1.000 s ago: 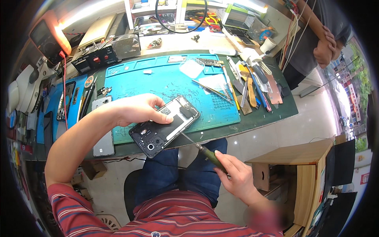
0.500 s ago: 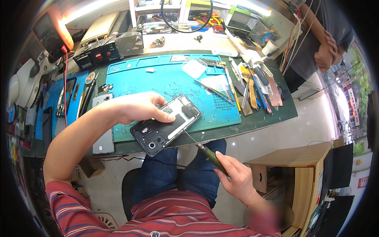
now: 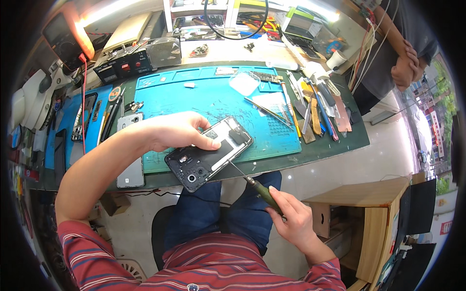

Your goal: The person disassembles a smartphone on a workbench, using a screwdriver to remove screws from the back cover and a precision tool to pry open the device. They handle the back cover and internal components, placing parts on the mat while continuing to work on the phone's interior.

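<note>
- A person's left hand (image 3: 189, 137) grips an opened phone (image 3: 193, 162) above the near edge of a blue mat (image 3: 194, 99) on a dark green desk (image 3: 358, 139), thumb across its inner face.
- The right hand (image 3: 295, 218) has its grip closed around a green-handled tool (image 3: 266, 195), its thin shaft running up to the phone's near long side; whether the tip is wedged in or only touches is hard to tell.
- Pale lettering marks the front of a black box (image 3: 121, 69) behind the mat, beside a red switch.
- A grey phone back (image 3: 130, 167), lying left of the held phone, bears a tiny pale label too small to make out; the person's forearm hides part of the panel.
- Signs (image 3: 430, 119) at far right carry writing, bent and blurred near the rim.
- A small badge (image 3: 193, 287) on the striped shirt (image 3: 213, 254) is cut off by the lower edge.
- A second person (image 3: 407, 65), arms folded, stands beyond the desk's right end, head out of frame.
- Fingers of the left hand beneath the phone are hidden.
</note>
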`<action>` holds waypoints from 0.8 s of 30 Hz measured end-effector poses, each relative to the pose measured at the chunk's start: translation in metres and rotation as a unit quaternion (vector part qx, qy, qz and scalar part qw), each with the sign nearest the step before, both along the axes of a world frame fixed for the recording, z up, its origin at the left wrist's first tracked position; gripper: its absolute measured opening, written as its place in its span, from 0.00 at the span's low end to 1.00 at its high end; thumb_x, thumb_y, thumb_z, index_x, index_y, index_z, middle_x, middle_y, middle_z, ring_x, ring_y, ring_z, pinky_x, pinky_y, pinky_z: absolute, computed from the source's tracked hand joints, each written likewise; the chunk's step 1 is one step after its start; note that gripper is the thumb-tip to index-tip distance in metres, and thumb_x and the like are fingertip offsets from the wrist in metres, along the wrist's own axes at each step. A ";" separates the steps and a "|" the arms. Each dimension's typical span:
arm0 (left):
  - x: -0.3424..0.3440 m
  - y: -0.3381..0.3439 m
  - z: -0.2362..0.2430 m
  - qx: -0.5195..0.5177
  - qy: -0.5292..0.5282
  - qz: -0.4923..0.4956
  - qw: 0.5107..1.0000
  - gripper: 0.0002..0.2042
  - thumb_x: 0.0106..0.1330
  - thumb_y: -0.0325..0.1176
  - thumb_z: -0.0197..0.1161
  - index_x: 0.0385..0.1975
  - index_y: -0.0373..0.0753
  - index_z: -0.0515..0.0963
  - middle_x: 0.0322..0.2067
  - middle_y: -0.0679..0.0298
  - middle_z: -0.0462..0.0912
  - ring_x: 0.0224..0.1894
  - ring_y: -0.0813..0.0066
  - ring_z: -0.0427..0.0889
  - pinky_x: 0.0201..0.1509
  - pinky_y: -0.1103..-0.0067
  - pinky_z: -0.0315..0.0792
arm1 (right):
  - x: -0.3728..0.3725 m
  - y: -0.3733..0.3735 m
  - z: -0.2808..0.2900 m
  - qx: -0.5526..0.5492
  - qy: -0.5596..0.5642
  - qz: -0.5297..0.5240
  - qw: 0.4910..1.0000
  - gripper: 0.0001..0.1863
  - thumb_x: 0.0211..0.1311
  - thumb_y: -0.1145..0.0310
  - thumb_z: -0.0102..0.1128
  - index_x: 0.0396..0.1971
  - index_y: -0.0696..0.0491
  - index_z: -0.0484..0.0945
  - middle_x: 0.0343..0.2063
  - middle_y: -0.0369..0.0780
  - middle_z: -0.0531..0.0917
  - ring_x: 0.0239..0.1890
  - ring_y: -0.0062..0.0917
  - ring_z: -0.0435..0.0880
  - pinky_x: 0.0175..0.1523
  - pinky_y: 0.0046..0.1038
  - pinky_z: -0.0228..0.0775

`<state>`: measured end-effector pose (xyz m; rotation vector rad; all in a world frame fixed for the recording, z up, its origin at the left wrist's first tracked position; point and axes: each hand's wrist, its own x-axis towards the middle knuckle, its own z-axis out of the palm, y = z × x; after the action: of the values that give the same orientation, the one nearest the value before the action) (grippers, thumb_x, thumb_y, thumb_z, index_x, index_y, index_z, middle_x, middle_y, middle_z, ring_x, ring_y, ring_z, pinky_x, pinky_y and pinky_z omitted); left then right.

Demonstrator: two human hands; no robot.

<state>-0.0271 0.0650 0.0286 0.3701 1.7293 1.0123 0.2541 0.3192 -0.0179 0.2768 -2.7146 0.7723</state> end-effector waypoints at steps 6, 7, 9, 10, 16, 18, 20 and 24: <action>0.000 0.000 0.003 -0.003 0.002 0.004 1.000 0.26 0.71 0.40 0.78 0.61 0.29 0.79 0.46 0.58 0.91 0.43 0.80 0.87 0.48 0.80 0.80 | 0.001 -0.003 -0.006 -0.018 0.012 0.024 0.999 0.33 0.56 0.77 0.80 0.65 0.55 0.82 0.49 0.47 0.90 0.42 0.39 0.93 0.44 0.33 0.86; 0.000 0.000 0.003 -0.005 0.006 0.001 1.000 0.26 0.71 0.40 0.78 0.61 0.29 0.79 0.46 0.59 0.91 0.43 0.80 0.87 0.48 0.80 0.80 | 0.001 -0.004 -0.006 -0.016 0.014 0.025 0.999 0.33 0.56 0.77 0.80 0.65 0.55 0.82 0.49 0.47 0.90 0.42 0.39 0.93 0.44 0.32 0.86; 0.000 0.002 0.003 -0.009 0.014 -0.006 1.000 0.26 0.71 0.40 0.78 0.61 0.29 0.79 0.45 0.59 0.91 0.43 0.80 0.87 0.48 0.80 0.80 | 0.001 -0.004 -0.006 -0.013 0.019 0.026 0.999 0.34 0.56 0.77 0.80 0.65 0.55 0.82 0.49 0.47 0.90 0.41 0.39 0.93 0.43 0.32 0.86; 0.001 0.002 0.003 -0.007 0.016 -0.003 1.000 0.26 0.71 0.42 0.77 0.60 0.29 0.80 0.45 0.58 0.90 0.43 0.78 0.87 0.49 0.78 0.79 | 0.001 -0.005 -0.006 -0.012 0.017 0.026 0.999 0.34 0.56 0.77 0.80 0.65 0.55 0.82 0.49 0.47 0.90 0.41 0.39 0.93 0.43 0.32 0.86; 0.000 0.000 0.002 -0.001 0.004 -0.007 1.000 0.25 0.70 0.41 0.78 0.59 0.30 0.81 0.43 0.61 0.91 0.41 0.81 0.87 0.47 0.81 0.80 | -0.001 -0.005 -0.008 -0.018 0.029 0.021 0.999 0.35 0.54 0.78 0.79 0.65 0.54 0.83 0.49 0.41 0.90 0.40 0.33 0.92 0.41 0.31 0.85; 0.001 0.000 0.004 -0.005 0.019 -0.006 1.000 0.25 0.70 0.42 0.78 0.58 0.31 0.81 0.43 0.61 0.91 0.41 0.81 0.87 0.47 0.81 0.80 | -0.001 -0.006 -0.008 -0.022 0.031 0.022 0.999 0.35 0.54 0.78 0.79 0.65 0.53 0.83 0.49 0.41 0.90 0.40 0.34 0.92 0.41 0.31 0.85; 0.000 0.000 0.004 -0.009 0.016 -0.007 1.000 0.25 0.70 0.42 0.78 0.58 0.31 0.81 0.43 0.61 0.90 0.41 0.81 0.87 0.47 0.81 0.80 | 0.000 -0.007 -0.009 -0.023 0.027 0.020 0.999 0.35 0.54 0.78 0.79 0.65 0.53 0.83 0.49 0.41 0.90 0.40 0.34 0.92 0.41 0.31 0.85; 0.000 0.000 0.002 -0.009 0.017 -0.011 1.000 0.25 0.70 0.42 0.78 0.59 0.30 0.81 0.44 0.61 0.90 0.42 0.81 0.87 0.47 0.81 0.80 | -0.002 -0.009 -0.007 -0.020 0.033 0.048 0.998 0.35 0.54 0.78 0.80 0.66 0.53 0.83 0.49 0.42 0.90 0.40 0.34 0.92 0.42 0.31 0.85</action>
<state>-0.0269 0.0655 0.0306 0.3956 1.7594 0.9804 0.2526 0.3106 -0.0249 0.4196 -2.6372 0.8280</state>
